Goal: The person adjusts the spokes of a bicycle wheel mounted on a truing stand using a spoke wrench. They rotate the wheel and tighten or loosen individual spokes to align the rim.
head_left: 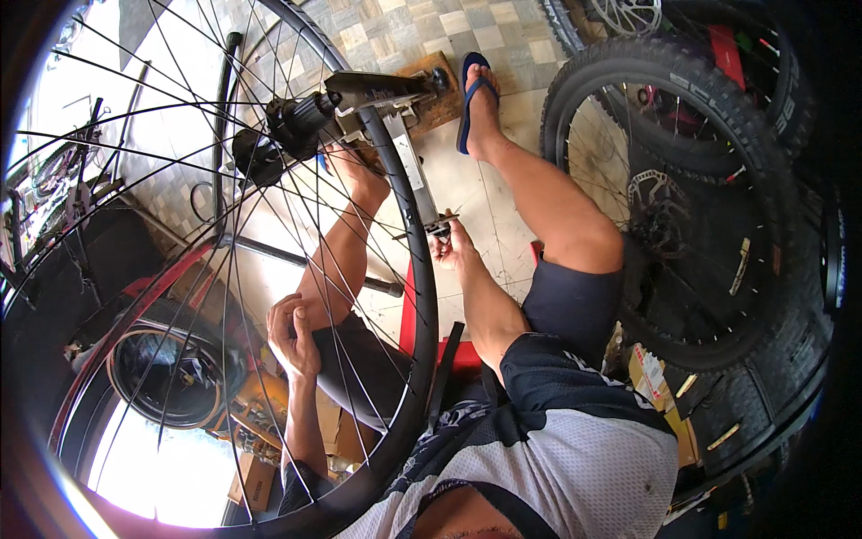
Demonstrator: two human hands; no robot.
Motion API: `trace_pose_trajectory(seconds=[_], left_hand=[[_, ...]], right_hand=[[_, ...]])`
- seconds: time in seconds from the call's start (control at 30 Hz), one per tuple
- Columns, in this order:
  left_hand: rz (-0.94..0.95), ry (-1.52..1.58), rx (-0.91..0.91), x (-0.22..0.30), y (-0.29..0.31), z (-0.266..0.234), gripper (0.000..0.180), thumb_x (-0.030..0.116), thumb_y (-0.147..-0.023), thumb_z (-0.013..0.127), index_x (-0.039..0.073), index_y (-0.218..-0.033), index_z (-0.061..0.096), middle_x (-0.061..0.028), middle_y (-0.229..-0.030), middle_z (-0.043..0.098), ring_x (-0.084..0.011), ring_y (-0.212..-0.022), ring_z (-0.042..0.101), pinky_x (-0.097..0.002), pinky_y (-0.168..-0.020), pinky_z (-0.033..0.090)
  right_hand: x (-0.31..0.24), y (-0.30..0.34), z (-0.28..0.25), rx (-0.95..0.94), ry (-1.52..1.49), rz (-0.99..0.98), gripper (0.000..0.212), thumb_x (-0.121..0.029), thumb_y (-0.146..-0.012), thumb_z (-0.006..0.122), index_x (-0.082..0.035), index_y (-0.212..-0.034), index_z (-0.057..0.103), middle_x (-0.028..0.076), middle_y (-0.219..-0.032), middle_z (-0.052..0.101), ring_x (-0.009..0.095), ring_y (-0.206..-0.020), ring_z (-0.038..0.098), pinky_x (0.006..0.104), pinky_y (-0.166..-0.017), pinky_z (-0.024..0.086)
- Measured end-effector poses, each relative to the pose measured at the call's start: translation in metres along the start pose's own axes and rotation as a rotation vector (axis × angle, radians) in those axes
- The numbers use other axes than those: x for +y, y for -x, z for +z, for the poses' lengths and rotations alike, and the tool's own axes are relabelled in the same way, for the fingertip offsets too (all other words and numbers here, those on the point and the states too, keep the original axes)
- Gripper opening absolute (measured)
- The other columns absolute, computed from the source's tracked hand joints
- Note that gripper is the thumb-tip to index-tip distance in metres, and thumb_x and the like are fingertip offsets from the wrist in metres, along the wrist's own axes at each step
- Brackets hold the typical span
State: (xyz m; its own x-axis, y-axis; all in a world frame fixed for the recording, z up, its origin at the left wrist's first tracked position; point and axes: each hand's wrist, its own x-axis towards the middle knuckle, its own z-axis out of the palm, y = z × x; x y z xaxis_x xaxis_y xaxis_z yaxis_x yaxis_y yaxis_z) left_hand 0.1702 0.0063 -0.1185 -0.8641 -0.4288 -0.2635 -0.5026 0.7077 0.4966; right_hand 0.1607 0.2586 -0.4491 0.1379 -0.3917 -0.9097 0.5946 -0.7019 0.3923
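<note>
Sitting over a truing stand [395, 99], the person works on a bare wheel [269, 269] mounted upright in it. The rim [422, 296] is black, without tyre, and arcs from the upper centre of the view down past the knees to the lower left. The hub [278, 130] sits at upper left, clamped at the top of the stand, with thin spokes [180, 180] fanning out across the whole left half of the view.

Left hand [292, 332]: positioned at the lower left, inside the spoke field, seen through the spokes. The fingers are curled and pressed together around a spoke; whether they grip a tool cannot be told.

Right hand [453, 247]: positioned just right of the rim, at mid-height. Thumb and fingertips are pinched on a small metal part [440, 225] of the stand that touches or nearly touches the rim.

The stand's flat metal upright [409, 166] runs diagonally behind the rim down to that part. The stand rests on a wooden board [435, 99] on the tiled floor [395, 31].

Surroundings: a foot in a blue sandal [476, 94] beside the board; a fat knobby tyre [700, 198] with disc rotor [655, 202] at right; a second tyred wheel [166, 364] lying at lower left, behind the spokes
</note>
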Motion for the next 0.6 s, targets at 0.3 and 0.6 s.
trace_pose_trajectory(seconds=[0.3, 0.6], left_hand=[[0.017, -0.012, -0.001, -0.005, 0.001, -0.001, 0.030, 0.027, -0.099, 0.058, 0.000, -0.094, 0.069, -0.0176, -0.103, 0.071, -0.0323, -0.104, 0.063, -0.0421, -0.096, 0.045], [-0.020, -0.018, -0.033, -0.004, 0.000, -0.004, 0.028, 0.025, -0.098, 0.057, 0.000, -0.093, 0.069, -0.0173, -0.101, 0.071, -0.0318, -0.101, 0.063, -0.0416, -0.095, 0.045]], right_hand=[[-0.008, -0.010, -0.004, 0.021, 0.219, -0.026, 0.042, -0.056, -0.082, 0.065, -0.014, -0.086, 0.067, 0.009, -0.077, 0.070, 0.013, -0.048, 0.047, 0.0269, -0.048, 0.035], [-0.073, -0.026, 0.035, 0.432, 0.789, -0.495, 0.069, -0.068, -0.081, 0.065, -0.015, -0.125, 0.066, 0.003, -0.108, 0.069, 0.014, -0.059, 0.042, 0.0432, -0.064, 0.042]])
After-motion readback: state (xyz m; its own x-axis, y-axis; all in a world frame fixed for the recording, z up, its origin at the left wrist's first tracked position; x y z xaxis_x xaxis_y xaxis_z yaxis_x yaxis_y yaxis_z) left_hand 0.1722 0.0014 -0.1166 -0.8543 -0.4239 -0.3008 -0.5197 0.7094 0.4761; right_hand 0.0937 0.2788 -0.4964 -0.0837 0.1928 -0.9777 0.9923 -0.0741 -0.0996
